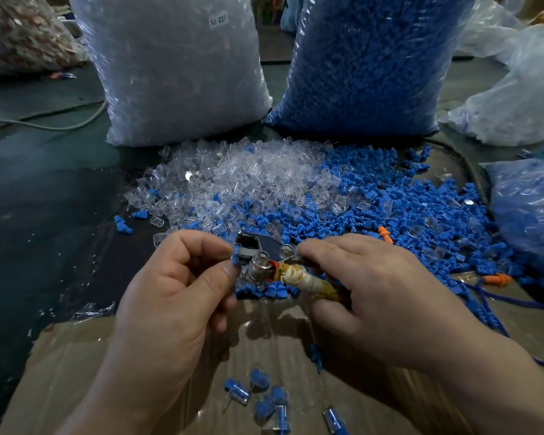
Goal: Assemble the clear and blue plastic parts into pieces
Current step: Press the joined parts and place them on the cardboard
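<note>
My left hand (170, 277) pinches a blue part (235, 258) against the metal hand tool (261, 251), above the parts pile (296, 196). My right hand (377, 293) grips its wrapped handle (305, 279). I should seat the part squarely before squeezing.

At the back stand the left sack (176, 73) and right sack (368, 64), side by side. Before them lie loose shells (242, 177) on the left and plugs (405, 215) on the right, mingling midway. Nearest me, finished pieces (264, 397) sit on cardboard (76, 356) — below my left hand (170, 287) and right hand (374, 296), the tool (264, 259) between them.
</note>
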Available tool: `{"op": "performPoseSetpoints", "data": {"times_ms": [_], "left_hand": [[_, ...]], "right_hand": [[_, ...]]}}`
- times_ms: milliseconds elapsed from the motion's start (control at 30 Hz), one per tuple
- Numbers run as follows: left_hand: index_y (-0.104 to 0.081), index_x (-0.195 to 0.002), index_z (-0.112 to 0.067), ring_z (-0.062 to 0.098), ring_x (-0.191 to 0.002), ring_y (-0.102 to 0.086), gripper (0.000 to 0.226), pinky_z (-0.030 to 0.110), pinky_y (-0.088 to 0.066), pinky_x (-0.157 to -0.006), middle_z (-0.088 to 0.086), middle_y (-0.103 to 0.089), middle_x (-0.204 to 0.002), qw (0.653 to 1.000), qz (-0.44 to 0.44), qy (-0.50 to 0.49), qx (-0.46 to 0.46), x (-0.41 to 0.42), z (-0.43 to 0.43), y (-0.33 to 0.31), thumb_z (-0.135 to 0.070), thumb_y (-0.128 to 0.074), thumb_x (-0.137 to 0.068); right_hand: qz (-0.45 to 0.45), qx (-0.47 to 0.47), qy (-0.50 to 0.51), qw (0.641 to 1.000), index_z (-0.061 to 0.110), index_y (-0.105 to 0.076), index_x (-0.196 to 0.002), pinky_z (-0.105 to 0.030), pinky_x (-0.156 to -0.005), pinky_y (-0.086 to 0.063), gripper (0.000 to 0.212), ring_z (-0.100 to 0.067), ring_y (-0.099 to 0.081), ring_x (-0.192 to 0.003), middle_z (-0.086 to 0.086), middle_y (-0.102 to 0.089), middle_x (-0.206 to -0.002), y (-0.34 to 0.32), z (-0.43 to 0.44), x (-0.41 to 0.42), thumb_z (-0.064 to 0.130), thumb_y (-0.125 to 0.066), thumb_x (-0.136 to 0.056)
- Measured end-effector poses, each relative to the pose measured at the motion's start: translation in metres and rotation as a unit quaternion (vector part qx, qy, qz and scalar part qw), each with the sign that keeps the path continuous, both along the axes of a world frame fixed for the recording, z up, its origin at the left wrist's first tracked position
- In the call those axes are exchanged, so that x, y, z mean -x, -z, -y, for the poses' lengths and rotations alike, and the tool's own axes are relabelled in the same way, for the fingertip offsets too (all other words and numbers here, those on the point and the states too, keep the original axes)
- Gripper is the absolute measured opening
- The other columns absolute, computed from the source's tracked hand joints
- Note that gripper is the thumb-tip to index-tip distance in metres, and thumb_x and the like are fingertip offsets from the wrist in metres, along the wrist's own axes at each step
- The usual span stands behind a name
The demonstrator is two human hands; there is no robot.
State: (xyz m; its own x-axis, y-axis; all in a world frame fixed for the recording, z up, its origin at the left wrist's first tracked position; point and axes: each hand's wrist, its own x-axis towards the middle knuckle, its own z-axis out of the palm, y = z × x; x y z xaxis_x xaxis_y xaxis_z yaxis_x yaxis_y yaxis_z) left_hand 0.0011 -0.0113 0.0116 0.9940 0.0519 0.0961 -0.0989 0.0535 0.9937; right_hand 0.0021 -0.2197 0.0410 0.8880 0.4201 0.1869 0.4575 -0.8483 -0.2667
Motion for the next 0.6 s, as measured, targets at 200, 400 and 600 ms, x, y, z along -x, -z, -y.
{"op": "performPoseSetpoints", "data": {"times_ms": [200, 400, 600], "left_hand": [[-0.07, -0.082, -0.031, 0.01, -0.053, -0.057, 0.015, 0.018, -0.044, -0.041, 0.0, -0.065, -0.068, 1.0, 0.002, 0.0, 0.003, 0.002, -0.002, -0.002, -0.017, -0.072, -0.076], [-0.069, -0.081, -0.032, 0.01, -0.05, -0.057, 0.027, 0.02, -0.046, -0.043, 0.001, -0.063, -0.061, 0.995, -0.031, -0.039, -0.088, 0.001, -0.001, 0.002, -0.006, -0.066, -0.087], [-0.068, -0.082, -0.034, 0.009, -0.047, -0.056, 0.023, 0.02, -0.047, -0.042, 0.0, -0.064, -0.058, 0.988, -0.05, -0.057, -0.133, -0.001, -0.001, 0.006, -0.012, -0.066, -0.088]], "right_hand": [[0.006, -0.004, 0.001, 1.0, 0.027, -0.063, -0.118, -0.03, -0.074, -0.054, 0.052, -0.011, -0.063, -0.083, 0.013, -0.068, -0.09, -0.002, -0.002, -0.001, 0.048, -0.041, -0.076], [0.036, 0.048, 0.028, 0.998, 0.025, -0.059, -0.126, -0.035, -0.088, -0.048, 0.06, -0.015, -0.062, -0.096, 0.01, -0.068, -0.106, 0.004, 0.003, -0.004, 0.056, -0.045, -0.076], [-0.016, 0.032, 0.023, 0.999, 0.03, -0.058, -0.126, -0.036, -0.089, -0.043, 0.057, -0.013, -0.053, -0.097, 0.014, -0.066, -0.105, 0.006, 0.007, -0.011, 0.057, -0.051, -0.077]]}}
